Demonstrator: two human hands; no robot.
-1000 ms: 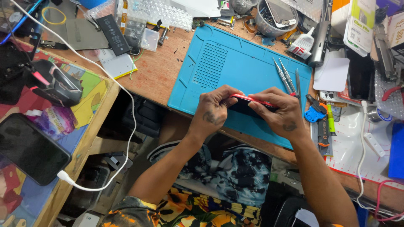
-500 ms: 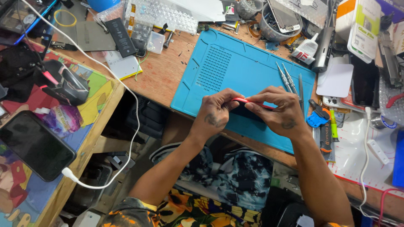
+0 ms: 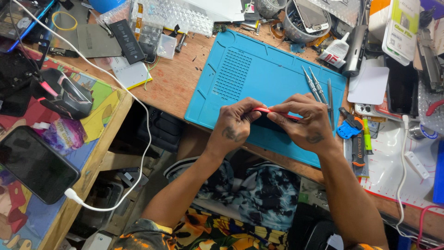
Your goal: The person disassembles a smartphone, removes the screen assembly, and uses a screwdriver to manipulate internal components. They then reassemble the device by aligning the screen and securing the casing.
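Both hands meet over the near edge of the blue mat (image 3: 259, 78). The left hand (image 3: 236, 125) has its fingers curled tight, pinching the left end of a phone (image 3: 267, 121); the right hand (image 3: 307, 122) closes its thumb and fingertips on the right end — neither hand is open. The phone is held on edge, a dark slab with a thin red rim along the top, mostly hidden by the fingers. It sits just above the mat, at about 6 o'clock from the mat's grid of small holes. Three metal tools (image 3: 318, 88) lie on the mat at 1 o'clock from the phone, near the right hand. Compared with a second ago, the grip and the phone's place on the mat look unchanged — only the camera view has shifted slightly.
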